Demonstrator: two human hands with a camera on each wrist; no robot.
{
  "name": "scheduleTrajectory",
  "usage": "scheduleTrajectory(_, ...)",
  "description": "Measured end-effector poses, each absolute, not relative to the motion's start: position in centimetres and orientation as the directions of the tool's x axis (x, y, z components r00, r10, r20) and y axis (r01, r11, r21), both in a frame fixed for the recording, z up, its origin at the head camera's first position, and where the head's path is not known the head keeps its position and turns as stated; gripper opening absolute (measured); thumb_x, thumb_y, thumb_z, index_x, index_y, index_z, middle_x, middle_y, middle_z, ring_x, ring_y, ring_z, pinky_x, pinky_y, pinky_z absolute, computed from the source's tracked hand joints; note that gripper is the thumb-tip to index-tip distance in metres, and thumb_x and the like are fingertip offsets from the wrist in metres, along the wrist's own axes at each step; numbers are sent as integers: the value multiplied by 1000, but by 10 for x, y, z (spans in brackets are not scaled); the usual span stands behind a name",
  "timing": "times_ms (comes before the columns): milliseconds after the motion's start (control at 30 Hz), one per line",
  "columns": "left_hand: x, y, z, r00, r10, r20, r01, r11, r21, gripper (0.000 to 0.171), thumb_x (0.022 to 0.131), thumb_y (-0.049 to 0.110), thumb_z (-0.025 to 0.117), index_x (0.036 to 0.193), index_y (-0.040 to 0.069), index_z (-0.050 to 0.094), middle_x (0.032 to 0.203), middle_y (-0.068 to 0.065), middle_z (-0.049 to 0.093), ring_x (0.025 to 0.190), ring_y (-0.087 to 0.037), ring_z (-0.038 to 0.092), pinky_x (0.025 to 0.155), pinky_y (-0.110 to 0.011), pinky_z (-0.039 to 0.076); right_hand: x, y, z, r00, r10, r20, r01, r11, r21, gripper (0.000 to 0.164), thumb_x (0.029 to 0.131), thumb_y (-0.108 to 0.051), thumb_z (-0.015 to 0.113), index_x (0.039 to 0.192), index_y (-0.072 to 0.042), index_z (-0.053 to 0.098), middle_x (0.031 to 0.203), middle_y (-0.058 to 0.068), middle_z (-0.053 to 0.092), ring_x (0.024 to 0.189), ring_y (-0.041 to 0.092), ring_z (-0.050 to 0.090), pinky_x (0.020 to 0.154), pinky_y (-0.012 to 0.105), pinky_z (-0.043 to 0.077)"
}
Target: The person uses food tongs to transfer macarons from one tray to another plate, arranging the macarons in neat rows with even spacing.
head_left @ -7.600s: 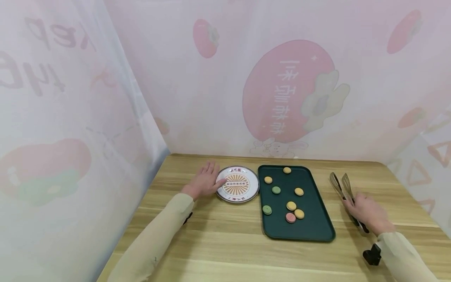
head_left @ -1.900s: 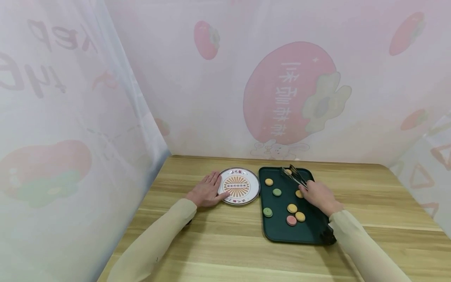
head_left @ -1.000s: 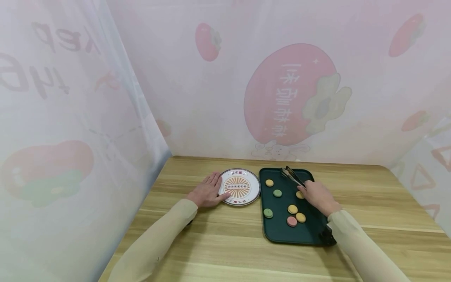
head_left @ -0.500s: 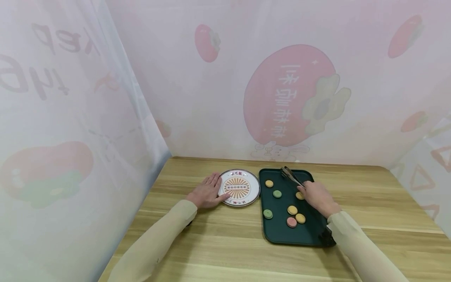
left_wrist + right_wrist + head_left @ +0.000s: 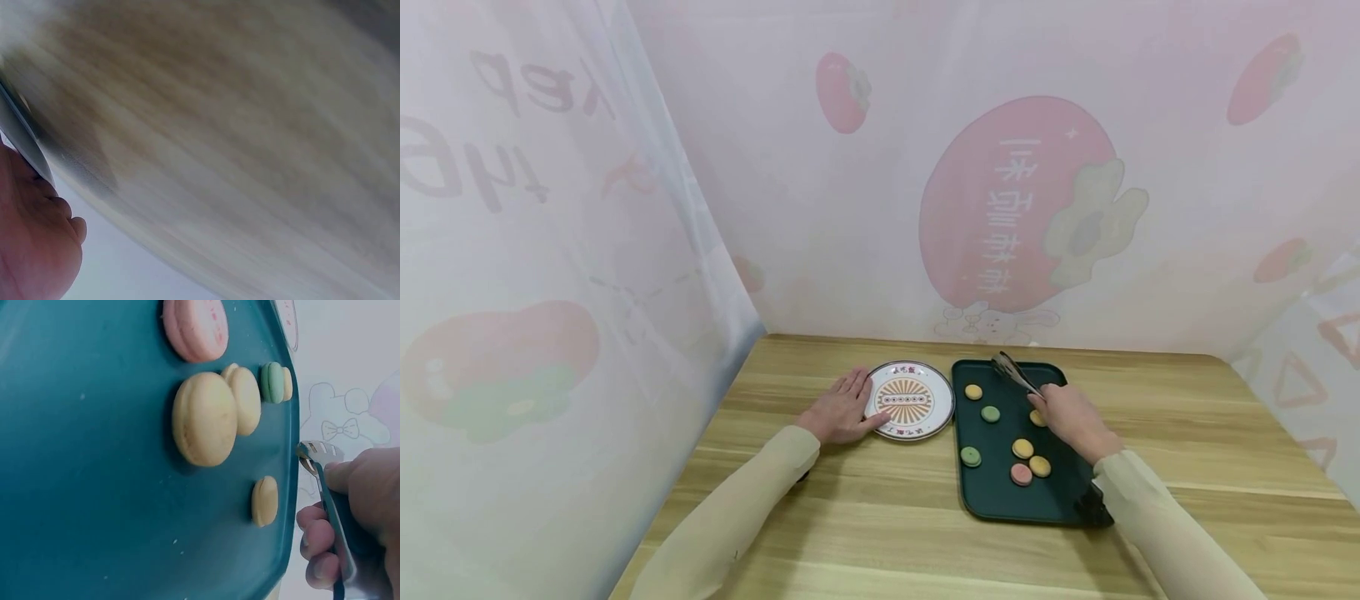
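My left hand [image 5: 841,408] rests on the left rim of a round white plate [image 5: 932,404], fingers straight and thumb spread. The plate carries a sunburst print. In my right hand [image 5: 1075,418] is a pair of metal tongs [image 5: 1017,372], gripped by dark handles; the tips are close together over the far end of a dark green tray [image 5: 1000,502]. The far yellow macaron is hidden by the tongs in the head view, and I cannot tell whether it is between them. A yellow macaron [image 5: 265,501] lies near the gripping fingers in the right wrist view.
On the tray lie a pink macaron [image 5: 1021,474], two green ones including one at the left edge [image 5: 971,456], and several yellow macarons [image 5: 973,392]. Plate and tray sit side by side on a wooden table [image 5: 880,517], with a printed curtain [image 5: 850,208] behind.
My right hand has brought the tongs from the table right of the tray to its far end. The tongs' arms have since come together. My left hand stays at the plate.
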State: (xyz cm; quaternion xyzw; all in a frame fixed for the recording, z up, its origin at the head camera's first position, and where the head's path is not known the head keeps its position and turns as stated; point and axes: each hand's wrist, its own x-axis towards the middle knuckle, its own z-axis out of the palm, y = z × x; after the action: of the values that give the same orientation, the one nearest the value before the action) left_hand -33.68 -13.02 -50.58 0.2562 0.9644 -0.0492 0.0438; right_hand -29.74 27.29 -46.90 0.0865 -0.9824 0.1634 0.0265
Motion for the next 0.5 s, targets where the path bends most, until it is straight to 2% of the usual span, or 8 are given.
scheduleTrajectory(267, -336, -131, -506, -865, 488, -115, 497, 864, -80, 95, 96, 71, 21, 155, -3, 17, 165, -19, 10, 154, -30, 10, 125, -42, 16, -296, 265, -463, -971, -198, 134, -230, 930, -287, 31, 102, -23, 53, 79, -4, 59, 58, 2, 46, 47, 14, 44, 45, 26, 35)
scheduleTrajectory(500, -335, -130, -504, -866, 488, -110, 496, 866, -68, 93, 97, 70, 22, 155, -2, 17, 165, -18, 11, 154, -30, 10, 125, -42, 15, -295, 260, -458, -970, -215, 116, -242, 911, -334, 31, 103, -22, 50, 78, -6, 57, 58, 2, 48, 47, 13, 46, 45, 26, 37)
